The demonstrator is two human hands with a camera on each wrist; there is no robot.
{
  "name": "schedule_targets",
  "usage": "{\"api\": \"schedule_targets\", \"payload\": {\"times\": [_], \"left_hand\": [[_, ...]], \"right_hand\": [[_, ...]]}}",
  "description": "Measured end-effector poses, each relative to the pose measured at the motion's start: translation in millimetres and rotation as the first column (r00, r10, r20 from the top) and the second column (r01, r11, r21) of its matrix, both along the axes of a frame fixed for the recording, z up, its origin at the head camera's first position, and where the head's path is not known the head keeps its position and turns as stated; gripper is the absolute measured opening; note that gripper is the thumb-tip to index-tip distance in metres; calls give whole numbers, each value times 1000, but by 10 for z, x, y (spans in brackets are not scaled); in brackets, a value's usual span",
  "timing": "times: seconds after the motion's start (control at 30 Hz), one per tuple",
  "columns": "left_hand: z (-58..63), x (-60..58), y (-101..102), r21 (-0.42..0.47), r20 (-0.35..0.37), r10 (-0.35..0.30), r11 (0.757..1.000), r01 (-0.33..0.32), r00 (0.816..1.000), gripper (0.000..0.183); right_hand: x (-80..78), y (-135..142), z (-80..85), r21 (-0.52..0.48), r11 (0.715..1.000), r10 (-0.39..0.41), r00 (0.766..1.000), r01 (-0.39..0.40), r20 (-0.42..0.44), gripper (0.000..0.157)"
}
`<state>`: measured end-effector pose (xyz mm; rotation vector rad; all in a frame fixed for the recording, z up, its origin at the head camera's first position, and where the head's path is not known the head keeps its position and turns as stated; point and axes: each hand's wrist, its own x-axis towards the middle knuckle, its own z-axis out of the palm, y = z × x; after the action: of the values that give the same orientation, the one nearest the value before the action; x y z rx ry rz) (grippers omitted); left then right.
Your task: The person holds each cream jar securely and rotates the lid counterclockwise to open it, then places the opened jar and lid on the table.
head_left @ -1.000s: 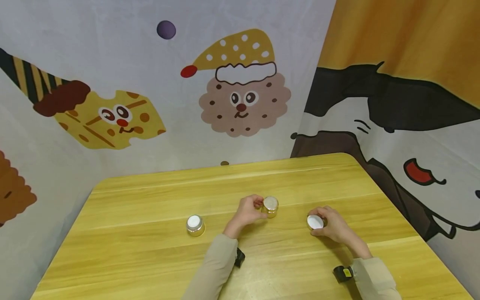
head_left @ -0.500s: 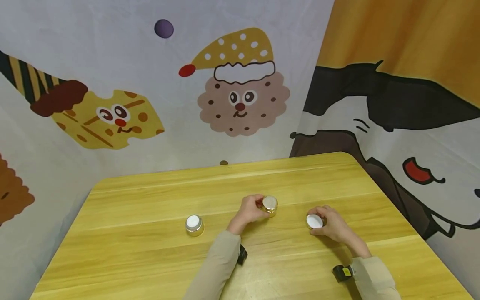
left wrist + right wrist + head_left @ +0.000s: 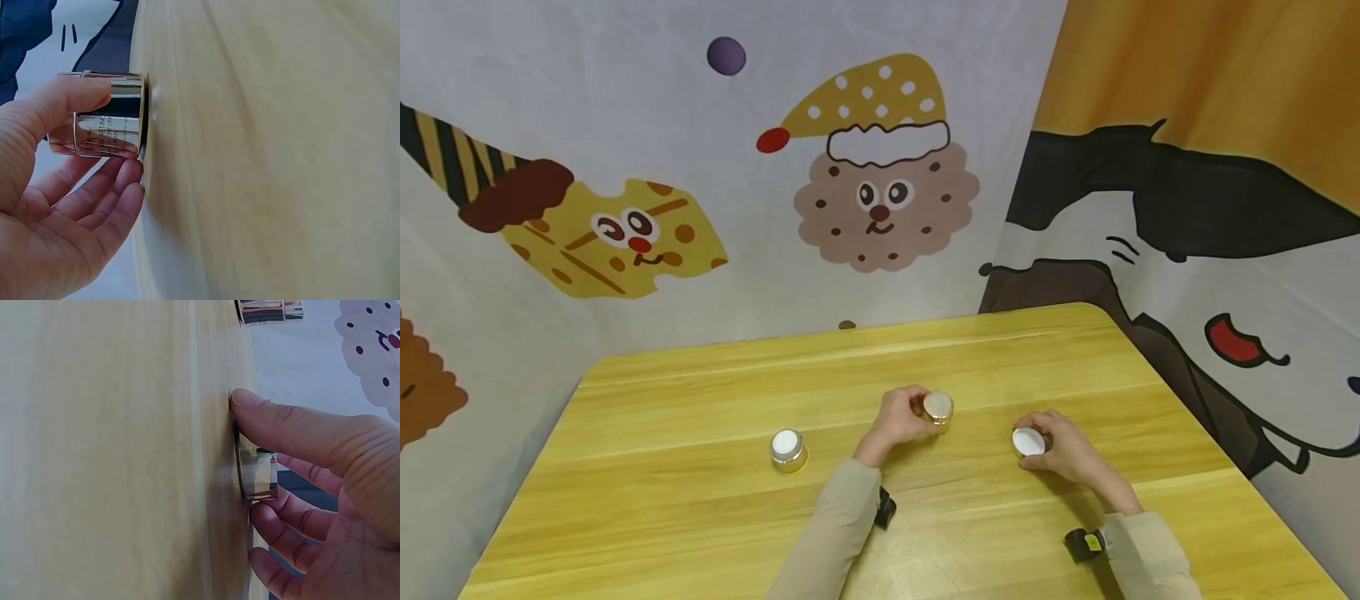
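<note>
My left hand (image 3: 901, 417) grips a shiny gold cosmetic jar (image 3: 938, 410) by its side, thumb on one side and fingers on the other. The jar stands upright on the table with a gold lid on; dark print shows on its wall in the left wrist view. To the right, my right hand (image 3: 1067, 448) holds a gold jar lid (image 3: 1028, 442) between thumb and fingers. This lid lies on the table with its white inside facing up. Another gold jar (image 3: 788, 452) stands at the left, lidless, its white top and silvery neck showing.
The wooden table (image 3: 700, 517) has rounded far corners. Behind it hangs a pale cloth (image 3: 760, 242) with cartoon prints. A black wrist camera (image 3: 1084, 546) sits under my right sleeve, and another (image 3: 885, 508) by my left sleeve.
My left wrist and sleeve have shifted slightly to the right while that hand stays on the jar. The right hand keeps the lid in the same place.
</note>
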<state>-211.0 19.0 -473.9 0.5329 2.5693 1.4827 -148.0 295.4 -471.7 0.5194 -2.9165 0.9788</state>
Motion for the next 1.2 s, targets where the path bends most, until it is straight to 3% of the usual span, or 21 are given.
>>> {"api": "schedule_targets", "payload": {"times": [0.37, 0.73, 1.2], "left_hand": [[7, 20, -45, 5, -4, 15, 1000, -15, 1000, 43], [16, 51, -178, 76, 18, 31, 997, -32, 999, 43], [195, 109, -457, 125, 1, 112, 986, -112, 994, 47]], "right_hand": [[-2, 4, -2, 12, 1000, 4, 1000, -4, -14, 46], [-3, -2, -8, 25, 1000, -4, 1000, 4, -10, 47], [-2, -4, -11, 15, 1000, -8, 1000, 8, -11, 46]]}}
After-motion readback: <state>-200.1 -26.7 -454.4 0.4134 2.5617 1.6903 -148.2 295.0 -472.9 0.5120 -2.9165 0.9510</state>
